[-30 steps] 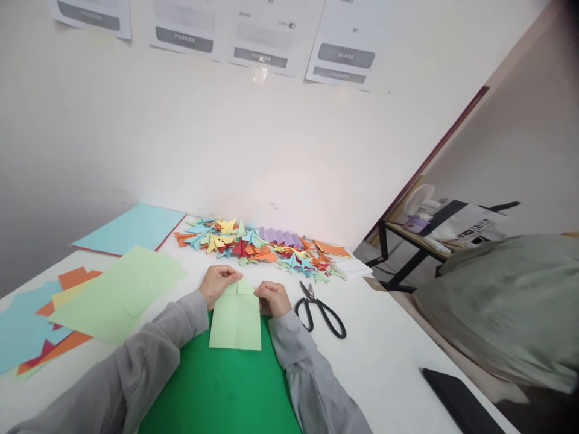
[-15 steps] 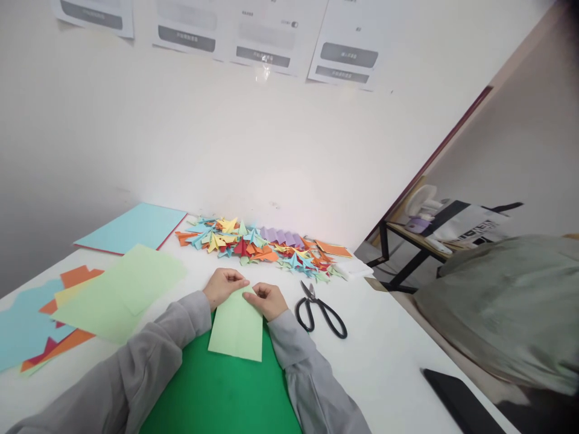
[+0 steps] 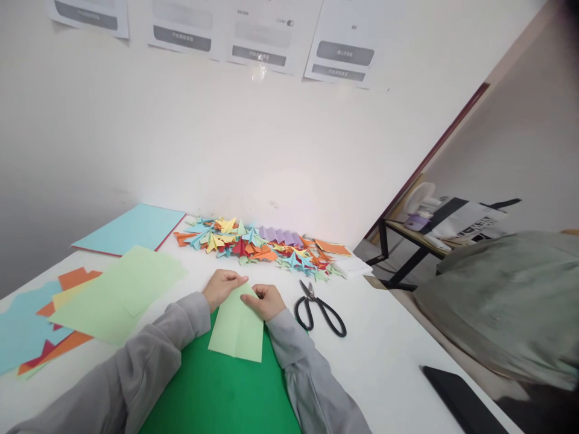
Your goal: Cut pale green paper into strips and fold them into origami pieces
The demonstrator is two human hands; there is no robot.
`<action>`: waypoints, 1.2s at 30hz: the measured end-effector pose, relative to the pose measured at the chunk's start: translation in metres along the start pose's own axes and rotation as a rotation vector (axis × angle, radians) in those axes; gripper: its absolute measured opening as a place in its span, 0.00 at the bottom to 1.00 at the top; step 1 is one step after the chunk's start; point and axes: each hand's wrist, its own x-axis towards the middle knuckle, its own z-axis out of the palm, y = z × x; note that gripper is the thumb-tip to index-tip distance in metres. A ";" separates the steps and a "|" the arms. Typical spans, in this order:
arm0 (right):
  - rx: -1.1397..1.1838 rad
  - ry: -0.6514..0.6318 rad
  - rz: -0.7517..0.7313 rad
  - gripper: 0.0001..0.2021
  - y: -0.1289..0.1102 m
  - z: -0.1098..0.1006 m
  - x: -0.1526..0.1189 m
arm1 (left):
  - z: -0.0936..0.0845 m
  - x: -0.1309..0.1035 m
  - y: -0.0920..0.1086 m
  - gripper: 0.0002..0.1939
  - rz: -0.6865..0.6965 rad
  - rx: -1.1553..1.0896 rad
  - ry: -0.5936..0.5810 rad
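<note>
A light green paper [image 3: 237,331] with a faint lengthwise crease lies over a green mat [image 3: 221,392]. My left hand [image 3: 222,288] pinches its far end from the left, thumb and fingers together. From the right, my right hand [image 3: 266,301] grips the same end, its thumb on top of the paper. The two hands are close but apart. The far corners of the paper are partly hidden under the fingers. Black-handled scissors [image 3: 312,304] lie just right of my right hand, blades pointing away.
Behind the hands stretches a pile of folded colored papers [image 3: 253,244]. Larger green sheets [image 3: 126,289] and colored scraps [image 3: 27,325] lie left, a blue sheet [image 3: 129,229] at the back left. A black flat object [image 3: 459,398] rests at the right edge.
The light green paper's near part now shows a clearer bend along its middle. Both hands keep their hold with barely any movement. The view has shifted slightly.
</note>
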 end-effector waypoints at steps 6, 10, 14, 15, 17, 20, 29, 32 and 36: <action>0.123 0.074 0.062 0.15 0.004 -0.004 0.002 | -0.002 0.001 0.001 0.19 -0.024 -0.076 -0.013; 0.161 0.141 0.044 0.17 0.006 -0.007 0.004 | -0.003 0.003 -0.001 0.16 0.007 -0.046 0.016; 0.238 0.253 0.050 0.19 0.009 -0.010 0.008 | -0.003 0.005 -0.002 0.15 0.033 -0.082 0.082; 0.262 0.276 0.054 0.19 0.010 -0.012 0.009 | -0.003 0.005 -0.002 0.15 0.034 -0.093 0.100; 0.293 0.315 0.055 0.20 0.013 -0.014 0.010 | -0.003 0.006 -0.003 0.15 0.031 -0.103 0.128; 0.301 0.339 0.052 0.20 0.015 -0.015 0.011 | -0.003 0.008 -0.005 0.15 0.038 -0.087 0.155; 0.229 0.351 0.037 0.19 0.016 -0.015 0.012 | -0.003 0.008 -0.005 0.15 0.074 -0.016 0.211; 0.237 0.382 0.025 0.18 0.016 -0.017 0.012 | -0.004 0.006 -0.003 0.14 0.105 0.033 0.238; 0.242 0.393 0.022 0.18 0.016 -0.017 0.012 | -0.004 0.006 0.001 0.11 0.181 0.118 0.266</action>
